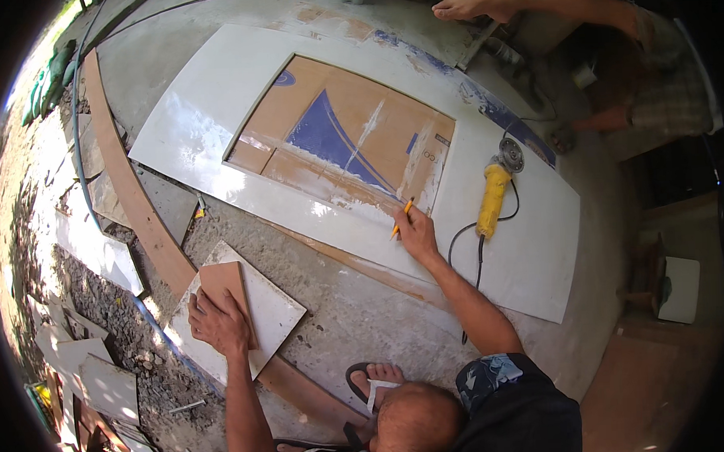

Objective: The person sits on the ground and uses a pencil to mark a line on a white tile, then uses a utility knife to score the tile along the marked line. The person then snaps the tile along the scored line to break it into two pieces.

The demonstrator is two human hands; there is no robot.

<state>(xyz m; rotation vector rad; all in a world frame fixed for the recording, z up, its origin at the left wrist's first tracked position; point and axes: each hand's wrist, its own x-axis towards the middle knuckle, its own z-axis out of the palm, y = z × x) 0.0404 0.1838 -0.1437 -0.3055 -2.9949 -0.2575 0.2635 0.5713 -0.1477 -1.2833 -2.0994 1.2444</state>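
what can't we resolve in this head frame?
Head view, not resolvable:
- Pencil tip against the white slab: too small to show a mark or contact.
- Under the left hand: the brown tile piece is partly covered by it.
- Angle grinder cord end: lost behind the right hand's forearm.
- Another person's hand, top edge: body cut off by the frame and dark rim.

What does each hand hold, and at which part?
Right hand holds a pencil near its lower end. Left hand grips nothing; it presses flat on a brown tile piece.

Right hand (416,234) grips pencil (402,218) on white slab (214,104); left hand (218,320) presses brown tile (225,286).
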